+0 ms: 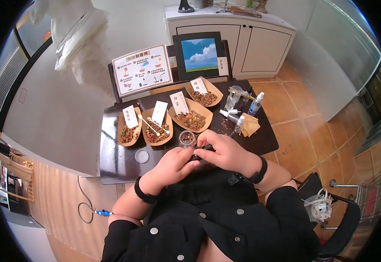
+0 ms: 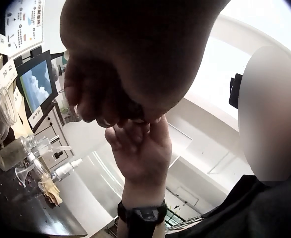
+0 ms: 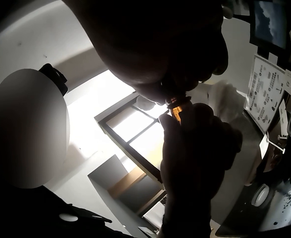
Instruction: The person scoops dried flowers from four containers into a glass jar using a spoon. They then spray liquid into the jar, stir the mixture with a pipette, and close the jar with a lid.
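In the head view, the left hand (image 1: pixel 175 165) and right hand (image 1: pixel 227 153) meet over the table's near edge around a small dark object (image 1: pixel 200 153). The right wrist view shows it as a small amber bottle (image 3: pixel 177 113) with a dark top. Fingers of the left hand (image 3: pixel 197 153) curl round its body, while the right hand (image 3: pixel 185 54) grips the top from above. Fingers cover most of the bottle. The left wrist view shows the left hand (image 2: pixel 128 64) and right hand (image 2: pixel 144 158) touching, with the bottle hidden.
Just beyond the hands is a clear jar (image 1: pixel 187 139) with dried bits inside; a round lid (image 1: pixel 141 156) lies left of it. Several paper trays (image 1: pixel 129 139) of dried petals stand behind. Spray bottles (image 1: pixel 255 105) and folded tan cloth (image 1: pixel 250 125) are at right.
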Demonstrator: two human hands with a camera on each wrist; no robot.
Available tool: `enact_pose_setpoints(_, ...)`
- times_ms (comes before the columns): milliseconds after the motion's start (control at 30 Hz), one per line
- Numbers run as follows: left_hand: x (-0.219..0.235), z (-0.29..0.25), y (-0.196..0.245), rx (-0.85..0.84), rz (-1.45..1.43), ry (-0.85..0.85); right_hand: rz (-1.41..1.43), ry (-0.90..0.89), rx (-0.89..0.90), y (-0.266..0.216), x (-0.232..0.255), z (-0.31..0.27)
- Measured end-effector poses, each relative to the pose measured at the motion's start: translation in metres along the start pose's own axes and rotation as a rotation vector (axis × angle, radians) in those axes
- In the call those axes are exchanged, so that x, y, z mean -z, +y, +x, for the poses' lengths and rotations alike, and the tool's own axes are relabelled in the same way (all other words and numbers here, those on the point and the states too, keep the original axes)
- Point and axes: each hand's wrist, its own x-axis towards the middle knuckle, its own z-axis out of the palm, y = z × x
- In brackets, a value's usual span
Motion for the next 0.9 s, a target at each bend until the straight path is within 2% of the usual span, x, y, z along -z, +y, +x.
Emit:
enact_pose_setpoints(33, 0.001, 0.0, 0.002, 0.035, -0.067, -0.021, -0.006, 0.03, 0.081, 0.002, -0.002, -0.001)
enact_pose_setpoints(200, 0.01, -0.004, 0.007, 0.094, -0.185, -0.144, -0.04, -0.066, 0.127, 0.0, 0.0, -0.007)
enact_pose_setpoints(267, 0.016, -0.004, 0.008, 0.21, -0.41, -0.252, -0.067, -0.056, 0.312, 0.003, -0.002, -0.008)
enact_pose_setpoints(367, 0.019, -0.006, 0.006, 0.282, -0.581, -0.269, -0.061, -0.091, 0.375, 0.001, 0.0, -0.007)
enact_pose_setpoints(400, 0.02, -0.005, 0.007, 0.283, -0.581, -0.272, -0.06, -0.089, 0.374, 0.0, 0.002, -0.005)
enact_pose_setpoints(467, 0.023, -0.003, 0.01, 0.248, -0.465, -0.172, -0.111, -0.002, 0.437, -0.003, 0.008, -0.001)
enact_pose_setpoints(500, 0.023, -0.003, 0.01, 0.248, -0.465, -0.172, -0.102, 0.076, 0.43, -0.01, 0.011, 0.0)
enact_pose_setpoints(533, 0.024, -0.003, 0.008, 0.239, -0.465, -0.173, -0.102, 0.075, 0.43, -0.011, 0.014, -0.002)
enact_pose_setpoints(600, 0.024, -0.002, 0.009, 0.23, -0.465, -0.174, -0.05, -0.03, 0.109, -0.011, 0.02, -0.008)
enact_pose_setpoints(633, 0.025, -0.002, 0.01, 0.239, -0.435, -0.192, -0.083, 0.038, 0.214, -0.003, 0.015, -0.008)
enact_pose_setpoints(667, 0.025, -0.001, 0.012, 0.248, -0.405, -0.211, -0.083, 0.038, 0.213, 0.002, 0.012, -0.008)
enact_pose_setpoints(733, 0.022, -0.003, 0.008, 0.248, -0.408, -0.203, -0.1, 0.123, 0.395, 0.006, 0.008, -0.007)
enact_pose_setpoints(867, 0.018, -0.006, 0.003, 0.269, -0.406, -0.216, -0.04, 0.212, 0.376, -0.005, 0.01, -0.007)
enact_pose_setpoints(900, 0.018, -0.005, 0.004, 0.269, -0.407, -0.217, -0.047, 0.112, 0.258, -0.006, 0.015, -0.009)
